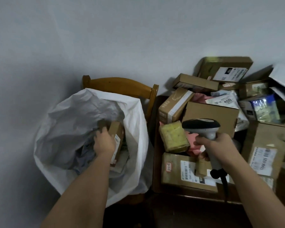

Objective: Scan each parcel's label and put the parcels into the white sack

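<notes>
Leaning against the grey wall (138, 30), a pile of parcels (220, 112) covers the dark bench (179, 204) on the right: mostly brown cartons, several with white barcode labels, plus a yellow block-shaped package (174, 137) and a few soft mailers. To the left, the white sack (135, 116) sits open on a wooden chair (122, 86), its mouth wide and grey wrapping visible inside. Within the sack's mouth, the left hand (104, 142) grips a small brown parcel (117, 137) along its edge, fingers curled over the far side; the parcel stands on end, label strip facing right. The right hand (211, 145) is wrapped round the handle of a grey barcode scanner (202, 127), held above the front cartons, head pointing left, with its cord (224, 183) hanging below the wrist.
</notes>
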